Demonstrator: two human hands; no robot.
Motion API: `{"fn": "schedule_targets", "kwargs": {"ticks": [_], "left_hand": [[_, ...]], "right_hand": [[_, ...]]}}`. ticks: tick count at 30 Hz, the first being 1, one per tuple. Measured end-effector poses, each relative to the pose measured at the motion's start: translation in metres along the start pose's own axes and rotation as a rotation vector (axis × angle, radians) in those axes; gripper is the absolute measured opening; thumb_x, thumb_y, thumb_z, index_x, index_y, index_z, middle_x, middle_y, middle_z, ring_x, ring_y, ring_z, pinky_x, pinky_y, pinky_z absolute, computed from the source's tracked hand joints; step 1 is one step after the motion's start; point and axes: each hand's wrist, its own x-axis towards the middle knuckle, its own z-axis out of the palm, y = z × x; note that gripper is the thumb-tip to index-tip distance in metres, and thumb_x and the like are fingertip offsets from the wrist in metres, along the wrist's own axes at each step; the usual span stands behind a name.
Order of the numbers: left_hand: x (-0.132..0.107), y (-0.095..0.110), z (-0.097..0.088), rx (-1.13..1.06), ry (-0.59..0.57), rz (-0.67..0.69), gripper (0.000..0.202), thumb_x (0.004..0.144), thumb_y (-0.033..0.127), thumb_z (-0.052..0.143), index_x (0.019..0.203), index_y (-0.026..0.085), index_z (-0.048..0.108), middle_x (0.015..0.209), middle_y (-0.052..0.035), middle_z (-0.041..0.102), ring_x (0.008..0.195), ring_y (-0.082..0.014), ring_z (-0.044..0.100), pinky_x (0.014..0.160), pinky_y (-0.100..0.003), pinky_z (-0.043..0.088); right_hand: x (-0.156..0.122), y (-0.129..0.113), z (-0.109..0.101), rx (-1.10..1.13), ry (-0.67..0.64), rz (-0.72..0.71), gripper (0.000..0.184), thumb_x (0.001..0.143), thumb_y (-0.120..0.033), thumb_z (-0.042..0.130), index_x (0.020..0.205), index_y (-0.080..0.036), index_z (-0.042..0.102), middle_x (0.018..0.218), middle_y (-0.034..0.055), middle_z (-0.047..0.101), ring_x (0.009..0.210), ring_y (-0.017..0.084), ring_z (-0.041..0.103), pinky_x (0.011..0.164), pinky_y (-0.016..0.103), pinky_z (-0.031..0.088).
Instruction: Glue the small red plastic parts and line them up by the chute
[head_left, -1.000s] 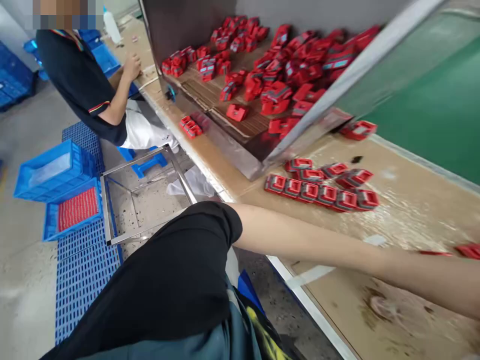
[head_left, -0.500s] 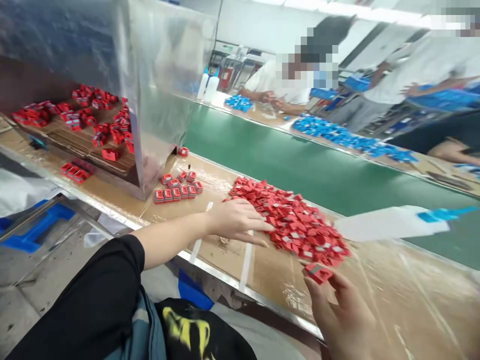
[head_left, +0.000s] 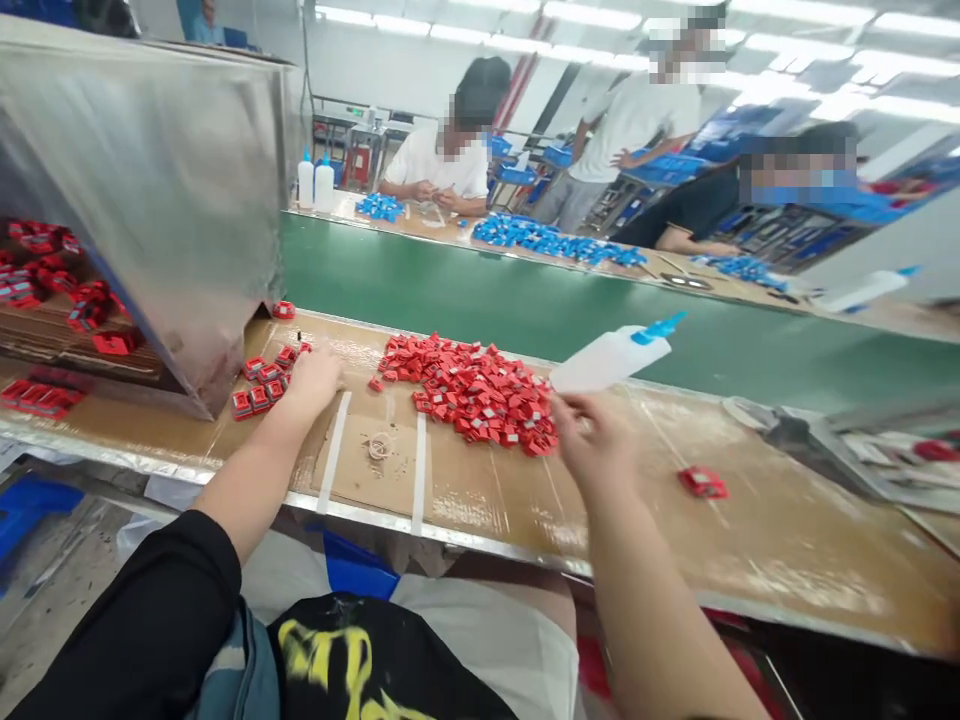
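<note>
Over the left end of the bench, my left hand (head_left: 319, 378) is beside the red plastic pieces (head_left: 259, 398) set out in short rows. Its fingers are blurred and mostly hidden. At the right end of a heap of red plastic pieces (head_left: 480, 390), my right hand (head_left: 600, 435) has its fingers drawn together. They meet the base of a white squeeze bottle (head_left: 604, 362) with a blue nozzle, which leans to the right. Whether they grip the bottle or a piece from the heap, I cannot tell. One red piece (head_left: 703, 482) lies alone farther right.
A metal box (head_left: 210, 210) with more red pieces inside stands at left. Beyond the brown bench runs a green belt (head_left: 420, 265). Across it, people work by heaps of blue pieces (head_left: 555, 240). A metal fixture (head_left: 817, 440) sits at right. Rubber bands (head_left: 379, 447) lie on taped cardboard.
My left hand has moved from the heap to the rows at left. My right hand has reached to the bottle base; the red piece it held no longer shows there. The view has swung right.
</note>
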Motion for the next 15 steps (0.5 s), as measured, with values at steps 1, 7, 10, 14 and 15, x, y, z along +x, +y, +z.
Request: {"fn": "schedule_targets", "kwargs": {"ticks": [1,7,10,14,15], "left_hand": [[0.002,0.001,0.0,-0.017,-0.014,0.036,0.021,0.075,0.025,0.088,0.086,0.013,0.075,0.103,-0.018,0.068,0.099,-0.035,0.066,0.092,-0.043,0.046],[0.014,0.019,0.012,-0.553,-0.006,0.178,0.048,0.082,0.047,0.081,0.119,0.018,0.072,0.114,-0.0106,0.069,0.093,-0.0237,0.068,0.086,-0.036,0.054],[0.013,0.031,0.023,-1.006,-0.13,0.165,0.061,0.075,0.048,0.087,0.123,0.018,0.066,0.116,-0.0096,0.071,0.091,-0.0204,0.068,0.083,-0.033,0.056],[0.011,0.044,0.03,-1.043,-0.291,0.156,0.061,0.073,0.045,0.088,0.123,0.019,0.068,0.123,-0.0092,0.069,0.074,-0.0117,0.061,0.071,-0.027,0.052],[0.01,0.045,0.029,-1.022,-0.326,0.148,0.061,0.073,0.046,0.087,0.124,0.019,0.068,0.12,-0.0085,0.069,0.07,-0.0105,0.059,0.067,-0.026,0.05]], "right_hand": [[0.01,-0.029,0.015,0.074,-0.153,-0.035,0.041,0.103,-0.054,0.047,0.089,-0.021,0.067,0.086,0.0115,0.068,0.078,0.023,0.063,0.072,0.035,0.047],[0.023,-0.13,0.085,0.151,-0.716,-0.385,0.055,0.101,-0.057,0.052,0.063,-0.018,0.048,0.061,0.0004,0.055,0.057,0.012,0.042,0.059,0.028,0.024],[0.011,-0.131,0.097,0.221,-0.745,-0.441,0.048,0.105,-0.049,0.047,0.068,-0.018,0.049,0.065,0.0004,0.055,0.061,0.012,0.041,0.061,0.028,0.022],[0.005,-0.126,0.1,0.382,-0.778,-0.443,0.043,0.104,-0.039,0.047,0.066,-0.018,0.044,0.063,-0.0019,0.046,0.061,0.011,0.037,0.063,0.029,0.023],[0.006,-0.126,0.1,0.442,-0.797,-0.418,0.043,0.103,-0.038,0.048,0.065,-0.018,0.042,0.061,-0.0031,0.042,0.059,0.01,0.035,0.062,0.029,0.023]]}}
